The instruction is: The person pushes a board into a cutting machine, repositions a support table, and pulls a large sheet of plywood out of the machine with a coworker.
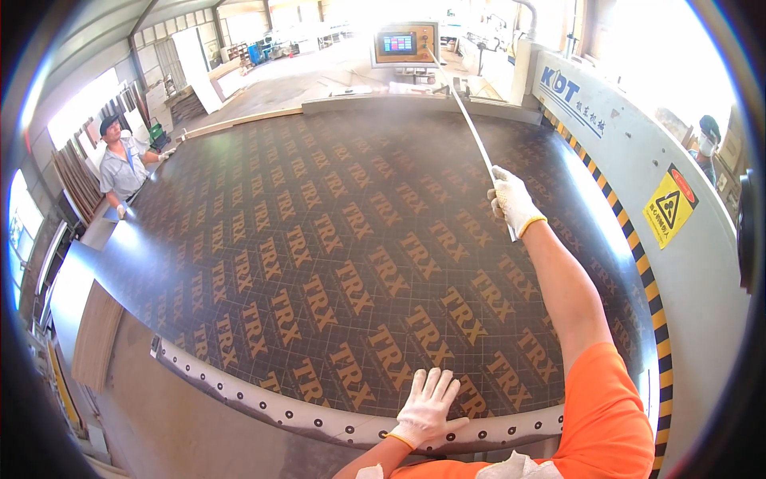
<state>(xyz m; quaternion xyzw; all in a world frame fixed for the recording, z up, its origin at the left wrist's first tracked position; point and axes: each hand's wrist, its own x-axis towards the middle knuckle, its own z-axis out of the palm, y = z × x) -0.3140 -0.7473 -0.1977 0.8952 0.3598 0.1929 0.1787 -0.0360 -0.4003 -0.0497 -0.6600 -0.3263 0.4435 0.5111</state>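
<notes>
A wide dark brown printed panel (319, 191) lies flat before me. My left hand (427, 405), in a white knit glove, rests with fingers spread on its near edge, beside the pale rail with dark round holes (317, 423). Stretched far forward over the right part of the panel is my right hand (515, 201), also gloved. Its fingers are wrapped round a long, thin, light-coloured stick (469, 120). The stick's far end reaches the lower right of a control box with a lit screen (405, 44); whether it touches is too small to tell.
At the panel's far left stands a person in a grey shirt (124, 164), hands at its edge. A grey machine beam (614, 144) with a yellow warning sign (670, 206) and a black-and-yellow strip (625, 222) runs along the right. Stacked boards (97, 335) stand at left; another person (705, 148) is beyond the beam.
</notes>
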